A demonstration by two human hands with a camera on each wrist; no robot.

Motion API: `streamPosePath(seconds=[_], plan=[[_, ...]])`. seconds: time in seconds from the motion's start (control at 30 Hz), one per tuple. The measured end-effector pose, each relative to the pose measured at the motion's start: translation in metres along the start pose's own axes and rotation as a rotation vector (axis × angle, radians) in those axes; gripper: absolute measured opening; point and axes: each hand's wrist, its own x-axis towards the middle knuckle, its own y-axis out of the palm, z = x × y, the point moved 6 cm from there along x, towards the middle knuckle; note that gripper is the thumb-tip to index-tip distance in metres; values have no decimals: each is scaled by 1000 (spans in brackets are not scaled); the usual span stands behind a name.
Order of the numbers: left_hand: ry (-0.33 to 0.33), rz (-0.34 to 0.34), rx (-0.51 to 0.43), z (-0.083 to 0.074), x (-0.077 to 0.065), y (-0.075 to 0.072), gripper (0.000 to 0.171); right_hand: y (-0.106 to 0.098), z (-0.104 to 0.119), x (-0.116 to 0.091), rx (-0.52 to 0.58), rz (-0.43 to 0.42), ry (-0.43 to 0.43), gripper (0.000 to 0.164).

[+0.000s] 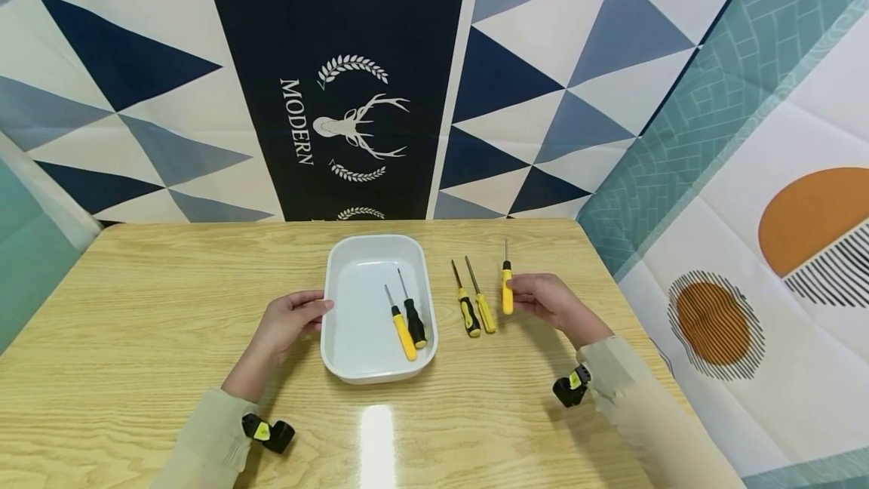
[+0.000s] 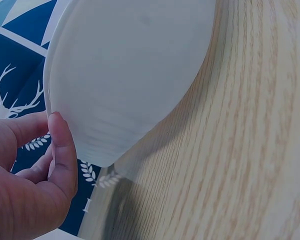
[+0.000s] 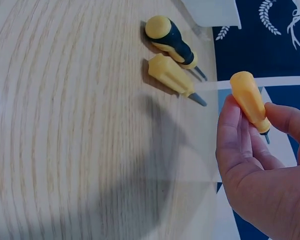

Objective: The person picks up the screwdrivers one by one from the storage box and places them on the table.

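Note:
A white rectangular tub [image 1: 353,364] stands on the table, its left rim pinched between the thumb and fingers of my left hand [image 1: 290,321]. Inside it lie a yellow-handled screwdriver [image 1: 403,334] and a black-handled screwdriver [image 1: 414,321], side by side towards the right wall. My right hand [image 1: 546,299] holds another yellow screwdriver [image 1: 507,293] by its handle, shaft pointing away from me. In the right wrist view, thumb and fingertips grip that yellow handle [image 3: 249,97]. Left of this hand, a yellow-and-black screwdriver [image 1: 468,313] and a plain yellow screwdriver [image 1: 485,313] lie on the table.
The wooden table [image 1: 163,308] meets a patterned cloth wall [image 1: 366,81] at its far edge. Another cloth with orange circles [image 1: 717,323] hangs along the right side. A light reflection shows on the wood in front of the tub.

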Motion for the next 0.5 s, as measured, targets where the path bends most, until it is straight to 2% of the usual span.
streamPosePath(seconds=[0.5], plan=[[7, 4, 2, 0, 0, 0, 47, -6, -10, 6, -17, -28, 21, 43]])
